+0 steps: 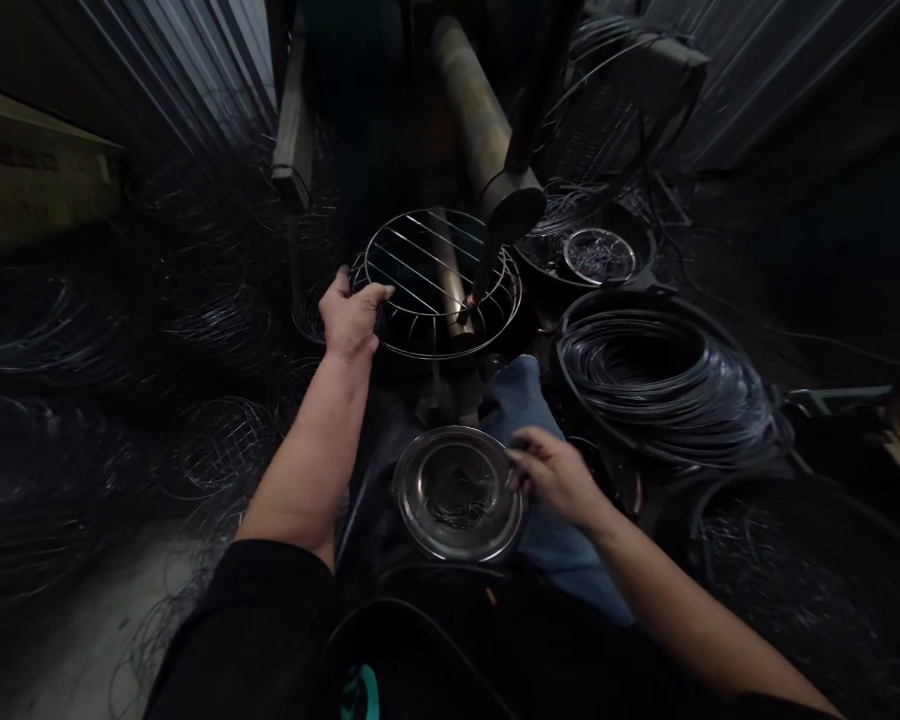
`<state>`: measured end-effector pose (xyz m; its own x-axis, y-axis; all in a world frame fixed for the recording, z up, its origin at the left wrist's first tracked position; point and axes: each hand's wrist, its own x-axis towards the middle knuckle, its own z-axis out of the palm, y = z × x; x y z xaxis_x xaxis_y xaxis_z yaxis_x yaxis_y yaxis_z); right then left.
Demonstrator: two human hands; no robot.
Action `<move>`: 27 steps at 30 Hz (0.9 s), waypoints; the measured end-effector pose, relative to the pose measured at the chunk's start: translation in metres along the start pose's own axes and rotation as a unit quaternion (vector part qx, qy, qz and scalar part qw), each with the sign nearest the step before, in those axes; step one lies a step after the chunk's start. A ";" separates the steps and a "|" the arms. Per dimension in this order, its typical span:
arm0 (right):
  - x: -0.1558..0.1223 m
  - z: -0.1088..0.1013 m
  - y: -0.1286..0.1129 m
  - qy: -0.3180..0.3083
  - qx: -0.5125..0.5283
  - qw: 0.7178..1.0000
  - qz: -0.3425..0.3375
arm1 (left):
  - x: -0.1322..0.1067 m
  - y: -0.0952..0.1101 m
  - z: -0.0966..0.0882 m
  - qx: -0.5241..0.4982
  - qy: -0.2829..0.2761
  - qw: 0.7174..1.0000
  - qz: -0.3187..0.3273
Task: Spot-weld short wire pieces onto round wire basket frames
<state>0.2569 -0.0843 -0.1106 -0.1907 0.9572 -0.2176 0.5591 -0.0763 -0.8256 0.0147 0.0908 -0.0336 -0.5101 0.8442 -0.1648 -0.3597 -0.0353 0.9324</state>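
Observation:
My left hand (351, 312) is closed on the left rim of a round wire basket (435, 318), whose straight parallel bars cross its upper ring. The basket sits around a metal arm (450, 262) of a machine. A thick upper cylinder (487, 120) carries a rod that meets the bars, with a small orange glow at the contact. Lower down, a shiny metal bowl (412, 500) rests at my lap with short bits of wire (457, 512) in it. Over the bowl's right rim is my right hand (559, 478), fingers pinched together; what they hold, if anything, is unclear.
A big coil of wire (645, 370) lies in a dark tub on the right. Behind it stands a pan (547, 262) with a smaller dish (598, 256) of wire bits. Another tub (795, 560) is at lower right. Stacked wire pieces (217, 440) crowd the left floor.

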 end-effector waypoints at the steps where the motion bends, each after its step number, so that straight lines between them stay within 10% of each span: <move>1: -0.001 -0.007 0.008 0.102 -0.019 0.994 -0.040 | -0.005 -0.001 -0.002 0.002 0.006 1.000 0.009; 4: -0.002 -0.020 0.035 0.272 -0.175 0.933 -0.158 | -0.018 -0.004 -0.008 0.002 0.024 0.999 0.037; 9: 0.013 -0.015 0.055 0.249 -0.279 0.912 -0.170 | -0.023 -0.002 -0.011 0.000 0.013 0.999 0.043; 19: 0.009 -0.006 0.057 0.167 0.111 0.979 -0.042 | -0.017 -0.003 -0.012 -0.022 -0.018 0.999 0.043; 24: 0.025 -0.026 0.016 0.141 0.220 0.965 0.024 | -0.015 0.002 -0.010 -0.010 0.009 1.000 0.025; 27: 0.054 -0.033 -0.033 0.185 0.217 0.957 -0.050 | -0.016 0.003 -0.010 -0.017 0.011 0.999 0.027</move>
<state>0.2547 -0.0213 -0.0778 0.1172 0.9931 0.0064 0.1493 -0.0112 -0.9887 0.0145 0.0717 -0.0308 -0.5461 0.8290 -0.1210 -0.3574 -0.0998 0.9286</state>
